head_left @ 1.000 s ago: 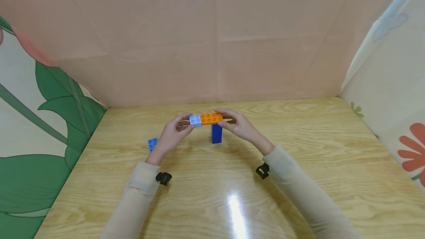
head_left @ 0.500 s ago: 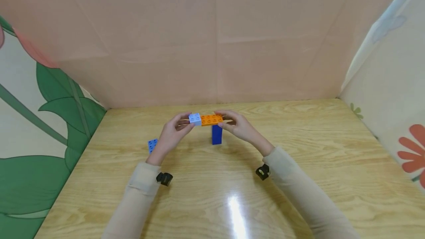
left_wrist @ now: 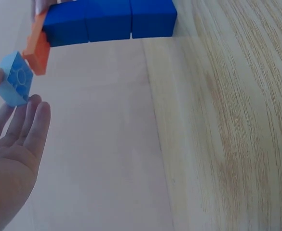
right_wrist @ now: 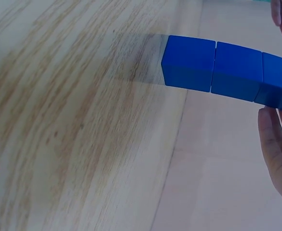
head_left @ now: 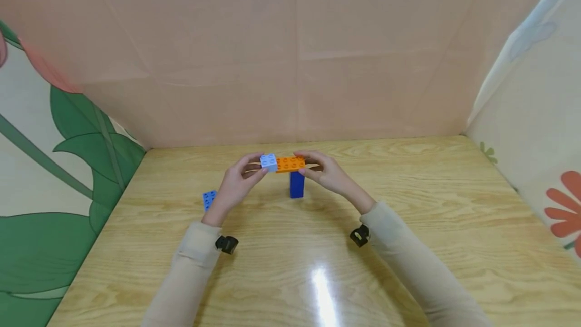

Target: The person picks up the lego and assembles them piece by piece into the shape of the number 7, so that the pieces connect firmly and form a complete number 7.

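Observation:
A tower of several dark blue blocks (head_left: pixel 297 184) stands upright on the table, with an orange studded brick (head_left: pixel 290 164) lying across its top and jutting out to the left. My right hand (head_left: pixel 331 171) holds the orange brick's right end; in the right wrist view its fingertips are at the tower's top block. Between thumb and fingers, my left hand (head_left: pixel 237 181) pinches a small light blue brick (head_left: pixel 269 162) by the orange brick's left end. Seen from the left wrist, its hollow underside (left_wrist: pixel 21 77) shows, slightly tilted; whether it touches the orange brick I cannot tell.
A blue studded brick (head_left: pixel 210 199) lies on the wooden table (head_left: pixel 290 246) by my left wrist, partly hidden by it. A pinkish sheet (head_left: pixel 295 64) hangs behind the table's far edge. Patterned panels stand at both sides.
The light blue brick has risen slightly, then shifted a little right, in my left hand. My right hand, the orange brick and the tower have stayed in place.

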